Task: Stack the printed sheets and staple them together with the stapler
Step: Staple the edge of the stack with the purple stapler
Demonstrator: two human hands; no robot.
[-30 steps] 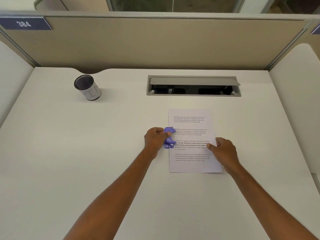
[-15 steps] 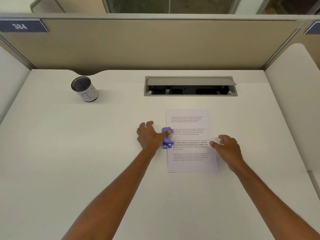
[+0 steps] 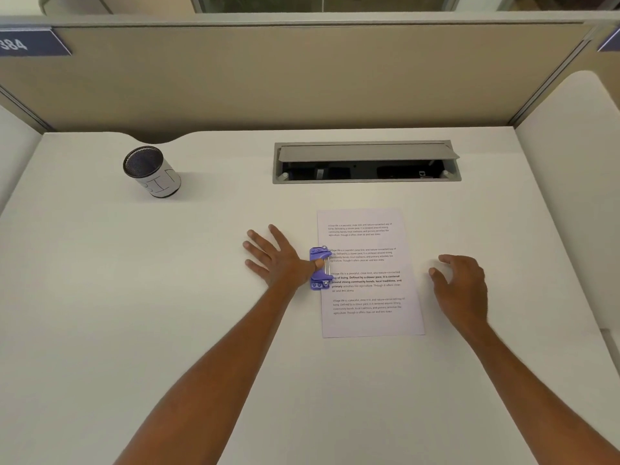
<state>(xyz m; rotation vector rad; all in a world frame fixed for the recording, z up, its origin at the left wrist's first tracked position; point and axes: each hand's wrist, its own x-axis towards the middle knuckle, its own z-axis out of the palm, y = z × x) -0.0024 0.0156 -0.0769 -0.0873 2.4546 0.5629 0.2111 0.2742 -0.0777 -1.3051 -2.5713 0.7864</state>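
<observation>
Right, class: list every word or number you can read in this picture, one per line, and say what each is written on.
"384": blue sign on the partition, top left.
"Defined by a slower pace, it is centered around strong community bonds, local traditions, and primary": bold lines on the printed sheet; its lighter print is too small to quote surely.
Cup label: large handwritten marks, unclear.
Stapler: no text seen.

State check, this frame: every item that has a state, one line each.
printed sheets: flat on the desk, one neat pile.
stapler: over the sheets' left edge, left thumb on it.
left hand: open, fingers spread on the desk.
right hand: open, loosely curled, right of the sheets, holding nothing.
cable hatch: lid raised.
mesh cup: upright.
</observation>
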